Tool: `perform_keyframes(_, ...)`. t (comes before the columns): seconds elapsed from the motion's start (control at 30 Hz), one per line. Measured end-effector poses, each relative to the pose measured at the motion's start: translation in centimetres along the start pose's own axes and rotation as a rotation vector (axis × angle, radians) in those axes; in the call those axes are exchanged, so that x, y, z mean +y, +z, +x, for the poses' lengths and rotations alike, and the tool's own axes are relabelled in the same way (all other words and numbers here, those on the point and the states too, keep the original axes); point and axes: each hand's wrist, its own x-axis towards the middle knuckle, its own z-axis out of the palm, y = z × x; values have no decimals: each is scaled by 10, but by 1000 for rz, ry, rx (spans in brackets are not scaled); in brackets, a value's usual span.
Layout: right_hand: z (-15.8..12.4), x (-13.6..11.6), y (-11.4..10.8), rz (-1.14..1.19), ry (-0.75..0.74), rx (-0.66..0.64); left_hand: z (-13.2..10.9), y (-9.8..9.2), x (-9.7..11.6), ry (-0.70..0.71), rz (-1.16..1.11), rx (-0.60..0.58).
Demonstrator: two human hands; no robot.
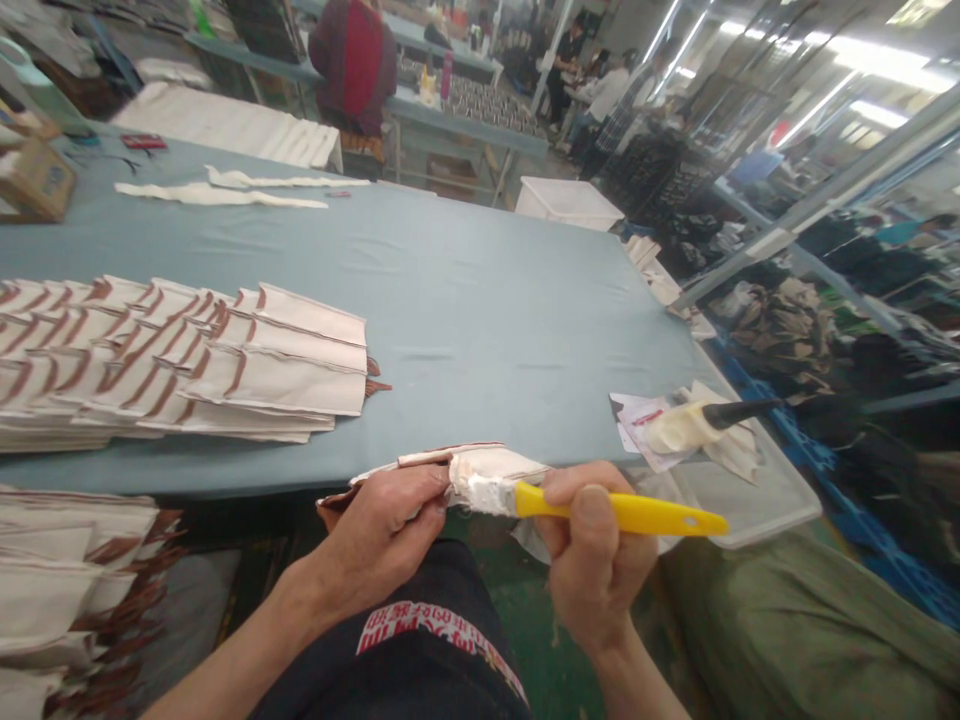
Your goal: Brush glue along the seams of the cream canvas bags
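My right hand (596, 550) is closed around the yellow handle of a paintbrush (637, 512). White, pasty matter coats the bristles, which touch a cream fabric piece with brown edging (502, 461) at the table's front edge. With thumb and fingers pinched, my left hand (390, 520) grips that same piece, just left of the bristles. Part of the piece is hidden behind my fingers. On the left of the table, many similar cream pieces (300, 360) lie in overlapping rows.
A second, dark-handled brush (739, 410) rests over papers at the right edge, above a translucent plastic bin (795, 500). More pieces (45, 590) are stacked below left. Cream strips (225, 195) lie at the back. A white bin (570, 203) stands beyond; people sit farther off.
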Motion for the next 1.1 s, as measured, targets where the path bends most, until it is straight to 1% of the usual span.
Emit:
perform_keyframes(0.07,-2,-1,-2,64,28,1,-1,3,0,11,2,-5)
perform_keyframes(0.13,1,-1,-6,110,47,26,-2,6,-1,45,43,16)
perform_keyframes(0.27,13,7,-14,93,43,127,1,12,0,126,185,94)
perform_keyframes(0.33,16,11,-15,92,59,155,4,14,1,155,239,113)
perform_keyframes(0.37,15,13,-14,99,77,146,6,15,1,167,260,116)
perform_keyframes(0.5,12,14,-12,142,161,35,10,17,-1,193,318,125)
perform_keyframes(0.57,14,13,-15,158,191,45,11,18,-2,176,321,130)
perform_keyframes(0.7,30,12,-22,207,245,152,14,18,-2,74,273,136)
perform_keyframes(0.8,42,18,-28,193,178,225,15,15,-3,-33,206,175)
perform_keyframes(0.87,45,25,-33,122,106,248,16,11,-3,-85,165,179)
perform_keyframes(0.93,47,35,-38,6,26,194,16,7,-2,-116,116,151)
perform_keyframes(1.03,47,54,-44,-210,-82,3,15,0,3,-118,44,109)
perform_keyframes(1.1,49,68,-46,-314,-91,-115,15,-4,7,-104,1,85)
